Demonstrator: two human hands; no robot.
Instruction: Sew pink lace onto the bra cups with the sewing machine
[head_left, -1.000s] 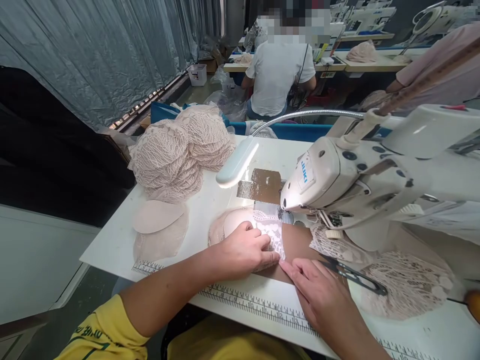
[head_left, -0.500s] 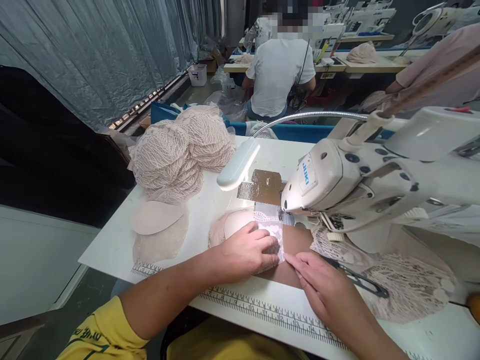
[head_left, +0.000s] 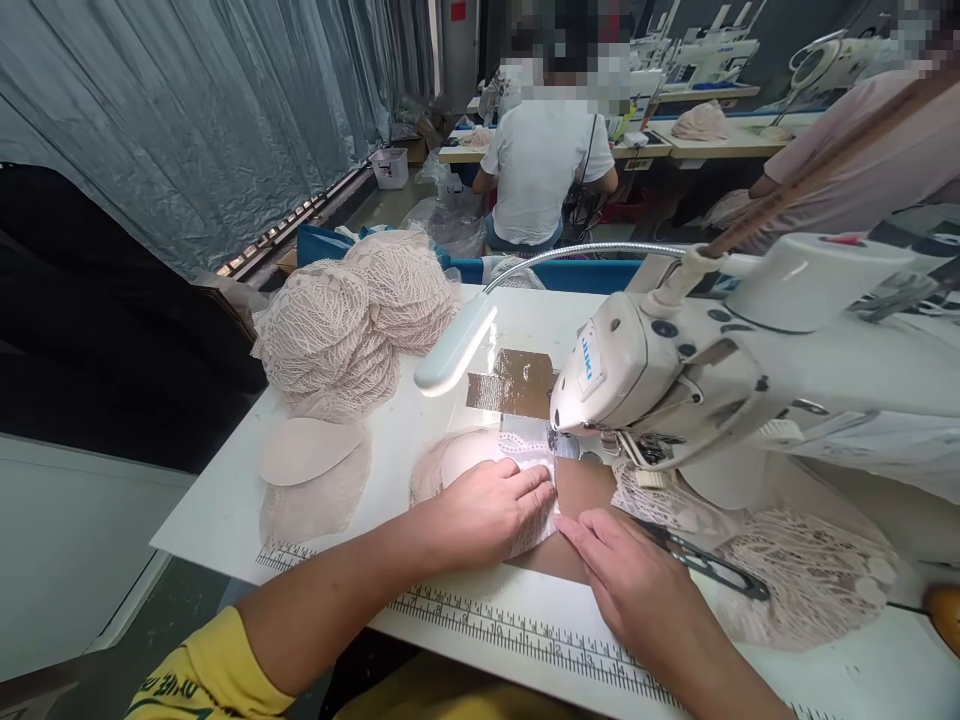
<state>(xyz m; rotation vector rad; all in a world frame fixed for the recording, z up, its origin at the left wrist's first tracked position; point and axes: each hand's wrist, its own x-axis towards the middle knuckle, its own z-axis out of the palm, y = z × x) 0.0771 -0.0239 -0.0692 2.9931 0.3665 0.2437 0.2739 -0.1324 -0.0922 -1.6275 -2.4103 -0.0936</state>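
Observation:
Under the needle area of the white sewing machine (head_left: 622,350) lies a pale foam cup (head_left: 461,455) with white lace fabric (head_left: 525,445) along its right side. My left hand (head_left: 491,510) is on the lace, fingers close together and bent, pressing it to the bed. At the lace's lower right edge, my right hand (head_left: 630,565) pinches with thumb and index fingertips; the exact grip is partly hidden. Beside the right hand rests a black tool with a slotted handle (head_left: 720,572), its far end hidden.
Stacked lace cups (head_left: 322,320) stand at the back left, with a loose smooth cup (head_left: 307,450) in front. More lace pieces (head_left: 810,570) lie right of the machine. A lamp (head_left: 454,350) hangs over the table. A printed ruler (head_left: 517,635) runs along the front edge. A person in white (head_left: 536,165) sits beyond.
The lace and cup have shifted slightly toward the needle relative to the machine, and the left fingers have drawn closer together. The whole view has moved a little.

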